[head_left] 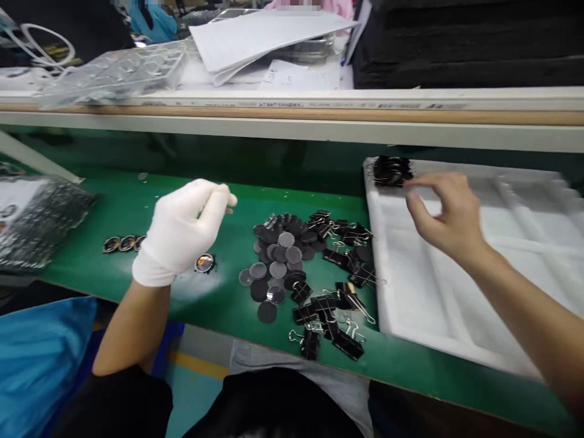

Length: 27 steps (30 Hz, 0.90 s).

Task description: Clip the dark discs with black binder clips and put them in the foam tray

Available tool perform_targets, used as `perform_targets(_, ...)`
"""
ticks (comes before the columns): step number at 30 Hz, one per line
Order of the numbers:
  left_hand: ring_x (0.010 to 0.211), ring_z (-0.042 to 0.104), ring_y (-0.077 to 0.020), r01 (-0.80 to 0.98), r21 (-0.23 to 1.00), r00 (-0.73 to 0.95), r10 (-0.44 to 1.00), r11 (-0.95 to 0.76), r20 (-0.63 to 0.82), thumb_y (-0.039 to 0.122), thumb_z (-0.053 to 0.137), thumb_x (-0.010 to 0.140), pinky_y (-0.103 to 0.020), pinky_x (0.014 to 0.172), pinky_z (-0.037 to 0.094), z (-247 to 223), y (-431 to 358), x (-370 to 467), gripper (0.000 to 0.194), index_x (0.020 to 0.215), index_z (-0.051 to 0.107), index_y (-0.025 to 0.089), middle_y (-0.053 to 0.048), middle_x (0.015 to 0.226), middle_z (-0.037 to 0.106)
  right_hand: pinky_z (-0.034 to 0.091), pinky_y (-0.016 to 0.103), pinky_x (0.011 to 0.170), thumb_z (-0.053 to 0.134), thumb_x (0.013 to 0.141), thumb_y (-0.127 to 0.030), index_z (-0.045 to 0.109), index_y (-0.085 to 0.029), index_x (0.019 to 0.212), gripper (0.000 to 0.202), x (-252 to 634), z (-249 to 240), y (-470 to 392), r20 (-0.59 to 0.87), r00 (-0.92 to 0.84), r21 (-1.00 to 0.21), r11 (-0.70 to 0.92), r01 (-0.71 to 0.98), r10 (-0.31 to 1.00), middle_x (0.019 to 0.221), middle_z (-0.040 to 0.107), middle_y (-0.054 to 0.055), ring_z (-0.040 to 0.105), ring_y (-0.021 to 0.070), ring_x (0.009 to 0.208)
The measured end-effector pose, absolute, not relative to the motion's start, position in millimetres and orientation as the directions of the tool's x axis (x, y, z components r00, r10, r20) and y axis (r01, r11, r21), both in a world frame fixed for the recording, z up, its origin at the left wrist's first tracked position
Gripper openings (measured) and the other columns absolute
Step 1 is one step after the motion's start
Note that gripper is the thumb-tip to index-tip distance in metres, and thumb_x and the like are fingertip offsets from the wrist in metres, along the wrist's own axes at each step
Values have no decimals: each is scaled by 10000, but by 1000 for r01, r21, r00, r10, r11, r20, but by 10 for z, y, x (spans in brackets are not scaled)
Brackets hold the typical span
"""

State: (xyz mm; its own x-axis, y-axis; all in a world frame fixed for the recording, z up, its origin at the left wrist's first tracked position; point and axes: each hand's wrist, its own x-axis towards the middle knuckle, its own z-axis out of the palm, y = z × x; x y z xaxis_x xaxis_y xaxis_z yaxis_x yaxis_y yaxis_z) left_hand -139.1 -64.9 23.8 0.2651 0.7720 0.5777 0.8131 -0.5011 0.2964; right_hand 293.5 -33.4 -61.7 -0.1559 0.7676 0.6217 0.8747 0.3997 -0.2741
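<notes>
My left hand (185,228), in a white glove with bare fingertips, is raised over the green bench, its fingers pinched together; anything between them is too small to make out. Just below it lies a round watch-like part (205,263), and several similar parts (119,244) form a row to its left. My bare right hand (444,210) is above the white foam tray, thumb and index finger curved toward each other beside a cluster of black clips (391,171) in the tray's corner. Whether its fingertips touch a clip is unclear. Dark discs (278,269) and loose binder clips (323,307) lie between my hands.
The white foam tray (420,286) with raised ribs covers the right side. Stacked clear plastic trays (45,225) stand at the far left. A shelf (292,126) crosses above the bench, bearing papers (269,39) and a black block (465,45). A person's blue sleeve (41,359) shows lower left.
</notes>
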Motion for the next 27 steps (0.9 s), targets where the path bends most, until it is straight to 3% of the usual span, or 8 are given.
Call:
perform_targets(3,958,705,-242,924,74,320,863,-376,390,313,457,1022,-397,899,494,-74,-615,-1836,311,892,724,220,-43,938,770,413,444,781,516,1015,-352,691,-244,1023,207,2602,-553,-842,438,-469,-140,573,807,767,1044,744,118,663,317,972)
perform_targets(7,990,682,-328,982,-85,182,966,-169,182,521,663,879,-460,911,470,-506,-826,-2160,338,999,724,211,-91,994,746,395,445,709,414,1046,-377,720,-158,1107,382,2224,-688,-1110,343,-510,84,515,853,789,1054,714,179,617,365,940)
perform_targets(11,1015,687,-292,985,149,-133,942,91,309,540,713,825,-408,911,521,-901,-1220,-2109,489,1132,664,162,-141,1135,701,435,476,734,477,1004,-448,757,-129,1107,437,2061,-859,-932,215,-413,65,409,910,885,1024,667,205,593,400,956)
perform_targets(13,1012,693,-325,957,167,-280,913,239,296,556,723,810,-437,889,538,-1063,-1344,-2015,562,1187,654,144,-164,1142,705,450,489,752,534,967,-442,774,-152,1044,384,2036,-901,-821,136,-388,12,390,921,912,1001,662,192,600,406,963)
perform_targets(15,1014,703,-351,937,163,-343,903,309,257,529,691,847,-455,866,546,-1179,-1386,-1933,502,1181,661,155,-157,1092,732,459,494,769,576,932,-423,773,-185,965,310,2028,-908,-740,69,-374,-43,378,925,925,988,666,173,610,400,966)
perform_targets(18,1034,717,-339,938,220,-317,917,267,240,446,661,891,-439,886,556,-1269,-1356,-1897,377,1155,660,177,-134,1054,761,470,494,784,600,897,-430,750,-233,835,255,2050,-870,-655,-2,-345,-157,341,927,938,1010,684,149,626,379,966)
perform_targets(22,1094,715,-324,934,333,-218,947,132,236,409,694,877,-459,985,554,-1280,-1327,-1971,461,1253,613,154,-157,1132,762,505,455,792,578,887,-444,736,-242,780,278,2137,-796,-574,-22,-355,-374,321,870,935,968,722,123,667,329,945)
perform_targets(27,1010,742,-233,801,599,-178,953,-3,243,393,702,876,-444,994,595,-1101,-1344,-1949,601,1392,495,163,-125,1153,759,515,574,873,597,871,-463,770,-216,968,316,2095,-702,-708,79,-261,-393,271,879,962,993,723,153,663,389,1021)
